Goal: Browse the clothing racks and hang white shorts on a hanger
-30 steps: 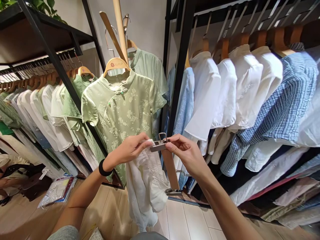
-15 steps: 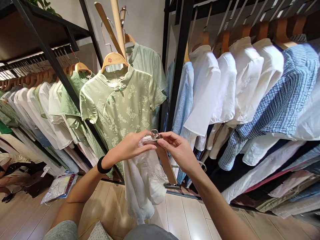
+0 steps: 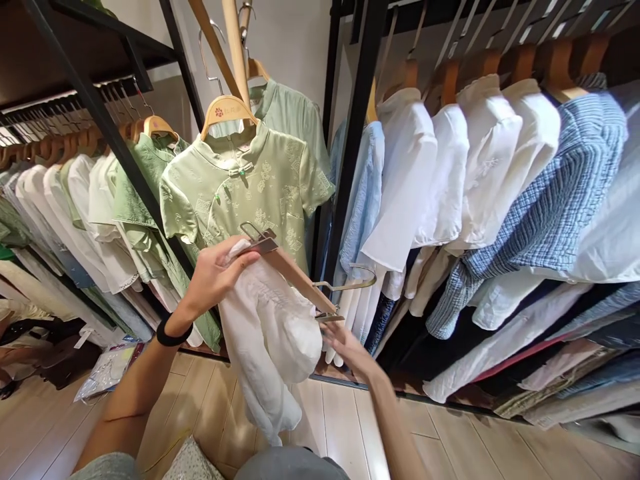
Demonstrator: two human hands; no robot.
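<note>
My left hand [image 3: 214, 275] pinches the gathered top edge of a white garment [image 3: 270, 333], right beside a metal clip [image 3: 263, 243] on a wooden clip hanger [image 3: 295, 273]. The garment's cloth hangs down below the hand. The hanger slants down to the right, and its hook [image 3: 367, 277] points right. At its lower end is a second metal clip [image 3: 330, 317]. My right hand [image 3: 350, 350] reaches up just below that clip, fingers stretched out and slightly blurred. Whether they touch the clip or the cloth I cannot make out.
A light green patterned top [image 3: 235, 173] hangs straight ahead on a wooden stand [image 3: 234, 53]. Racks of clothes flank it, with white shirts [image 3: 405, 167] and a blue checked shirt [image 3: 555, 180] on the right. A plastic-wrapped package [image 3: 110, 367] lies on the floor at left.
My right hand has left the upper clip and moved down to the lower one. My left hand, with the garment and hanger, has shifted left and up; the hanger now lies flatter.
</note>
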